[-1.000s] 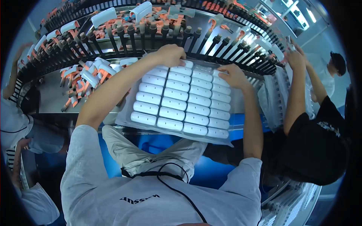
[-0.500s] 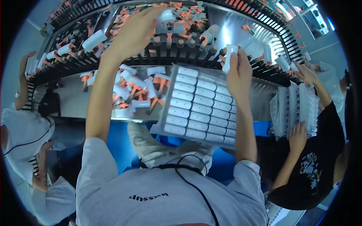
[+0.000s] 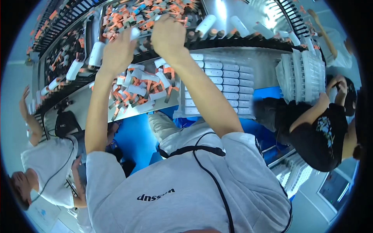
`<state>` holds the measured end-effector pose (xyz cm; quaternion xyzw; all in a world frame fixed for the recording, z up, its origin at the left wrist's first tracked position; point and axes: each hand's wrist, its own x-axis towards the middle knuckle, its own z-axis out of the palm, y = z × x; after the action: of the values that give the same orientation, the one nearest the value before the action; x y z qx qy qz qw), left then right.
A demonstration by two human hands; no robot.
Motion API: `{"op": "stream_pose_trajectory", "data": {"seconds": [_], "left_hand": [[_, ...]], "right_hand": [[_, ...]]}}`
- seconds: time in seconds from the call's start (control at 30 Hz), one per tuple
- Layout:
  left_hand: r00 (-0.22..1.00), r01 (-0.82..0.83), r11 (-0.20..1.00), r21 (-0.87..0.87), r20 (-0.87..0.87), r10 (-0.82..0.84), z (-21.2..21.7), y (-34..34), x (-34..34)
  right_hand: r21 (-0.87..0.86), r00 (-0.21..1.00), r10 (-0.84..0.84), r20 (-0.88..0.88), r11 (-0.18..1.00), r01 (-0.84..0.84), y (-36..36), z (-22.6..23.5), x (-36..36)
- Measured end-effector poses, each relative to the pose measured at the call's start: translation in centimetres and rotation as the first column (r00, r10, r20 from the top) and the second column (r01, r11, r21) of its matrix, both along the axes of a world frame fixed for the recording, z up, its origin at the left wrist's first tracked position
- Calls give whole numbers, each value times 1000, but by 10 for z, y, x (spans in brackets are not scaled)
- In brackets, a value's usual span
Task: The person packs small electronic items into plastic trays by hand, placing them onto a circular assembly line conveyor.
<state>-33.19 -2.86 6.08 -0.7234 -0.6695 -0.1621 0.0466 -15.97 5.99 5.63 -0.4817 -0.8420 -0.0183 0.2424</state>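
We see left hand (image 3: 118, 52) grip clamped on small white plastic cylinder (image 3: 134, 33); right hand (image 3: 168, 37) over black rack (image 3: 217, 40), grip state unclear.

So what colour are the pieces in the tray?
White, in rows in the tray; the head view shows them.

- The white capsule pieces (image 3: 223, 81) in the tray look like smooth plastic, slightly glossy.
- The tray (image 3: 179, 112) itself is thin, clear plastic with a bit of shine.
- The bench top (image 3: 268, 58) on the far right is bare metal, brushed and reflective.
- The orange-and-white parts (image 3: 136, 87) look like matt plastic.
- The grey T-shirt (image 3: 186, 182), near, is soft matt cloth.
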Motion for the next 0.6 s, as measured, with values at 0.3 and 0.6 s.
{"op": "stream_pose_trajectory", "data": {"seconds": [0.3, 0.6], "left_hand": [[922, -377, 917, -128, -144, 359, 18, -36, -7], [813, -303, 894, 330, 578, 62, -20, -105, 124]], "right_hand": [[-39, 985, 119, -124, 991, -125, -52, 1, -35], [-112, 684, 567, -460, 727, -678, -115, -14, 186]]}}
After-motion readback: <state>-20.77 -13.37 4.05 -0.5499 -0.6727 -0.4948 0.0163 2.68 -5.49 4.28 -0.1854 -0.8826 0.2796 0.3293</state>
